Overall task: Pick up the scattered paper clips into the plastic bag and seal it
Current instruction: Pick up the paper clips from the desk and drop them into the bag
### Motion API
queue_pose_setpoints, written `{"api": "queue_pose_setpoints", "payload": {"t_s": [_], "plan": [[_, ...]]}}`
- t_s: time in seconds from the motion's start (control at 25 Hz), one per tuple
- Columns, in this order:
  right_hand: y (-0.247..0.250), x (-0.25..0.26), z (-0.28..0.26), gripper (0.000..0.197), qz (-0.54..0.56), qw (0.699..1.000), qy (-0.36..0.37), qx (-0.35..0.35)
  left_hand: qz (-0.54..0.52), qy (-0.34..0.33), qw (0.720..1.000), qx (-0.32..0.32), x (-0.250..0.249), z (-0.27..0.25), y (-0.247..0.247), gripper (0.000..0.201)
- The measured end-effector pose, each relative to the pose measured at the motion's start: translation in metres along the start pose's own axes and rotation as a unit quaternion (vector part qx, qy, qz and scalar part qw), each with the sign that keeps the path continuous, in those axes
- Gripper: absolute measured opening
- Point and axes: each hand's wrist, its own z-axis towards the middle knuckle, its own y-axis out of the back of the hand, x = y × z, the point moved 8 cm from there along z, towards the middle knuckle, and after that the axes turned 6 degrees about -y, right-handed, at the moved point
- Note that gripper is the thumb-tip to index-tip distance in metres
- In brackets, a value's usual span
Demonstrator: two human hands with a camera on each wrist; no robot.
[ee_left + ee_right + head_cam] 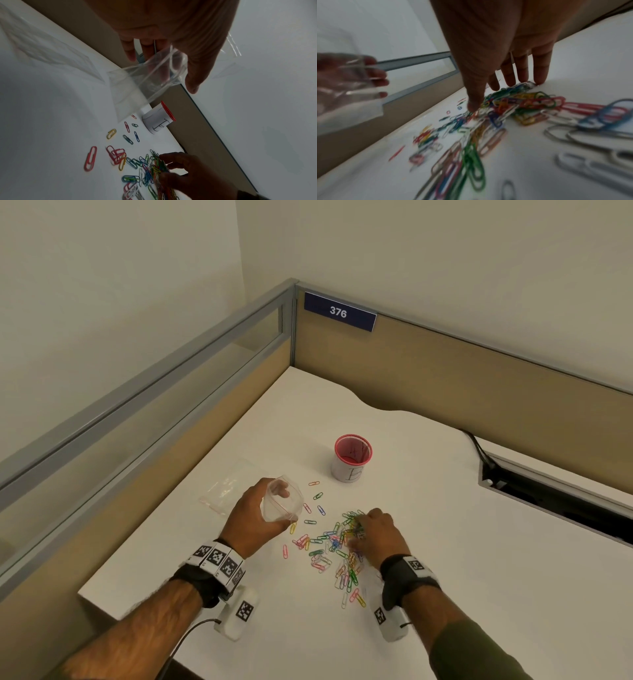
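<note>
Gathering thin, colourful wire paper clips [337, 546] at lower centre of the head view, my right hand [375, 534] has spread fingers [540, 70] raking a clump. My left hand [255, 517] pinches the crinkly clear plastic bag [282, 501] open, seemingly empty, just left of the clips. Nearly everything remains on the white bench [445, 542]; sealing too.
</note>
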Motion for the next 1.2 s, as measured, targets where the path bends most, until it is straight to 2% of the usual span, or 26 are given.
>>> {"api": "queue_pose_setpoints", "payload": {"t_s": [0.08,0.24,0.48,0.56,0.72,0.88,1.04,1.2], "plan": [[0.001,0.004,-0.002,0.028,-0.025,0.999,0.011,-0.028,-0.003,0.005,1.000,-0.002,0.003,0.000,-0.002,0.061],[0.012,0.001,-0.002,0.020,-0.036,0.998,0.001,-0.047,0.002,0.012,1.000,0.004,0.005,0.001,-0.010,0.058],[0.045,-0.019,-0.007,0.013,0.107,0.989,-0.027,-0.098,0.006,0.022,1.000,0.008,0.004,0.001,-0.019,0.054],[0.064,-0.017,-0.016,0.009,0.188,0.975,-0.018,-0.116,0.004,0.022,1.000,0.012,0.004,0.003,-0.023,0.053],[0.116,0.012,-0.045,0.009,0.354,0.925,0.040,-0.131,0.005,0.025,1.000,0.014,-0.002,0.008,-0.034,0.054],[0.154,0.059,-0.071,0.011,0.421,0.892,0.101,-0.132,0.001,0.025,0.999,0.023,-0.009,0.014,-0.047,0.054],[0.156,0.089,-0.076,0.011,0.416,0.892,0.126,-0.125,-0.006,0.024,0.999,0.030,-0.015,0.015,-0.055,0.055],[0.141,0.105,-0.074,0.009,0.370,0.916,0.128,-0.088,-0.018,0.015,0.999,0.032,-0.021,0.014,-0.059,0.055]]}}
